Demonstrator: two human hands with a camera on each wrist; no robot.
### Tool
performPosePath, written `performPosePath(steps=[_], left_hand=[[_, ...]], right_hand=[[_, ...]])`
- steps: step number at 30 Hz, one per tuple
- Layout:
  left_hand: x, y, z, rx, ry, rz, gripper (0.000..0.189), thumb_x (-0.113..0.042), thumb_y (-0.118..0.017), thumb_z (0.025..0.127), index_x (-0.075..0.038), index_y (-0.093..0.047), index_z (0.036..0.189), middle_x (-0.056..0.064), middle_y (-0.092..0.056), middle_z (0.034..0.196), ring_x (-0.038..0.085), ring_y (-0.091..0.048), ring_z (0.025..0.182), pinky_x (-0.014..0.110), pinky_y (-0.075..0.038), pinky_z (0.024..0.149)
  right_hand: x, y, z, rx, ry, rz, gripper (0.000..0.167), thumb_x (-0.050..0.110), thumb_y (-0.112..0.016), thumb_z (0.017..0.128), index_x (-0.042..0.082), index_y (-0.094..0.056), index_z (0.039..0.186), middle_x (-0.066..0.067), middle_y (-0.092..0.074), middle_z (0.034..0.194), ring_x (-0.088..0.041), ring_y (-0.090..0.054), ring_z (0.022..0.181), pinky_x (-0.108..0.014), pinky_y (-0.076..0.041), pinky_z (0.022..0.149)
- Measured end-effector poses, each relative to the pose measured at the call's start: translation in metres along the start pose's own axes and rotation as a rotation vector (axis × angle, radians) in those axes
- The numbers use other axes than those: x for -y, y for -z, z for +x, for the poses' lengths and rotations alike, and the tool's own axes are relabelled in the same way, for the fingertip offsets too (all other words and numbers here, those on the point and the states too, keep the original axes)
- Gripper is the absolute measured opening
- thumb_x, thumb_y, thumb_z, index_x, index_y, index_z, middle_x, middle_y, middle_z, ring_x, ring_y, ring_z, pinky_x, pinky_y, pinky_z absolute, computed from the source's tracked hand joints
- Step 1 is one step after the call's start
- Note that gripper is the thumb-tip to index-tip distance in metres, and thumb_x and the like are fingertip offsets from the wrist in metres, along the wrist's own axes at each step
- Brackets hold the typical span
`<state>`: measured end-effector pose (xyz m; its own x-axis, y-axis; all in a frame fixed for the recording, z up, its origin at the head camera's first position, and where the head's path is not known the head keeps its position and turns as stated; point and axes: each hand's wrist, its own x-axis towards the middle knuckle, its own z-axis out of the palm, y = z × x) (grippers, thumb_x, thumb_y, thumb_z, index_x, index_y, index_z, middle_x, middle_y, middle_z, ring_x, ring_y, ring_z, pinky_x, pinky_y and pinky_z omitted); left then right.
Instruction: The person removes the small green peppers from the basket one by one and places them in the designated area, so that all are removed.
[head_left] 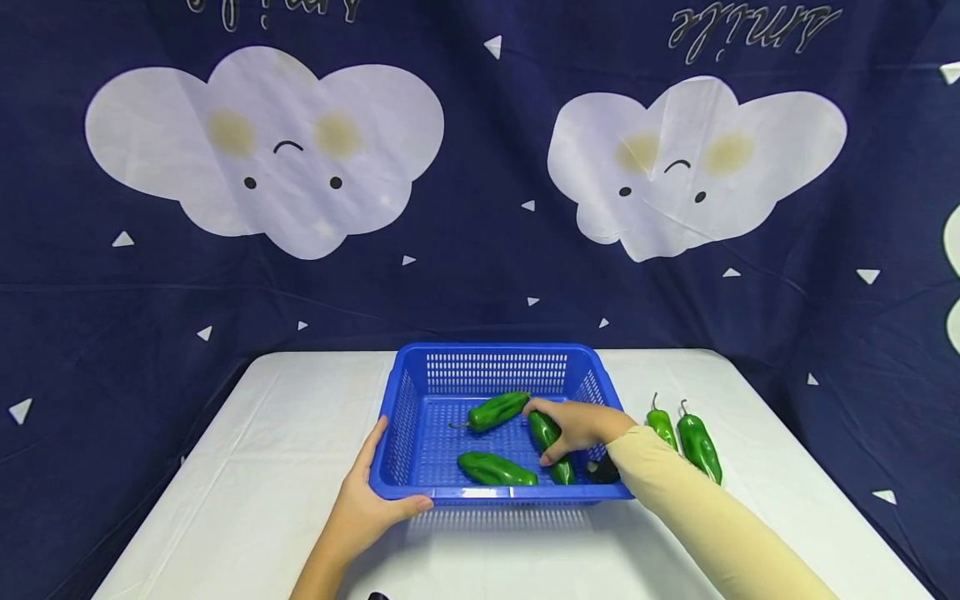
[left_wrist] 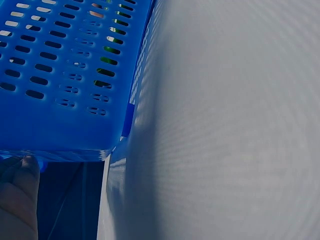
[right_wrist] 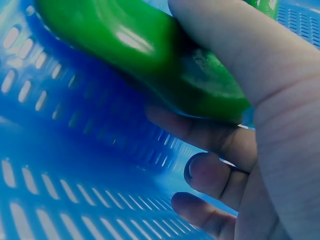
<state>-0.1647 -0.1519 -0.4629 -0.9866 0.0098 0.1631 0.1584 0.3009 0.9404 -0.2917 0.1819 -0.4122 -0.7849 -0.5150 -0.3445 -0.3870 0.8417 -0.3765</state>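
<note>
A blue plastic basket with slotted walls stands on the white table. My left hand holds its near left corner, thumb along the front rim and fingers against the left side. Inside the basket, my right hand grips a long green pepper between thumb and fingers. The right wrist view shows this glossy pepper close up, beside the basket's slotted wall. Two more green peppers lie in the basket, one pepper toward the back and another pepper near the front wall.
Right of the basket, a lighter green pepper and a darker green pepper lie on the white tabletop. A dark blue curtain printed with clouds hangs behind the table. A dark rounded thing shows below the right sleeve.
</note>
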Motion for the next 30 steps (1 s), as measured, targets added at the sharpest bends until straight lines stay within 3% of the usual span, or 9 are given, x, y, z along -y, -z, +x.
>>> performPosePath(steps=[14,30], left_hand=[[-0.0001,-0.0001,-0.0002,0.003,0.015,0.003,0.126,-0.019,-0.095,0.062,-0.024,-0.015,0.160,0.020,-0.024,0.163,0.043,-0.029,0.147,0.062,-0.028,0.116],[-0.0007,0.0005,-0.0003,0.002,0.024,0.003,0.126,-0.021,-0.095,0.062,-0.026,-0.016,0.160,0.019,-0.023,0.163,0.044,-0.028,0.147,0.062,-0.027,0.116]], right_hand=[[-0.0013,-0.0008,0.0013,-0.018,0.007,-0.023,0.076,0.038,-0.088,0.073,0.027,-0.046,0.136,-0.007,-0.060,0.118,-0.023,-0.056,0.104,-0.048,-0.048,0.096],[0.0010,0.0000,-0.0011,-0.015,-0.003,-0.013,0.079,0.037,-0.088,0.073,0.027,-0.045,0.138,-0.007,-0.060,0.112,-0.022,-0.056,0.101,-0.047,-0.049,0.094]])
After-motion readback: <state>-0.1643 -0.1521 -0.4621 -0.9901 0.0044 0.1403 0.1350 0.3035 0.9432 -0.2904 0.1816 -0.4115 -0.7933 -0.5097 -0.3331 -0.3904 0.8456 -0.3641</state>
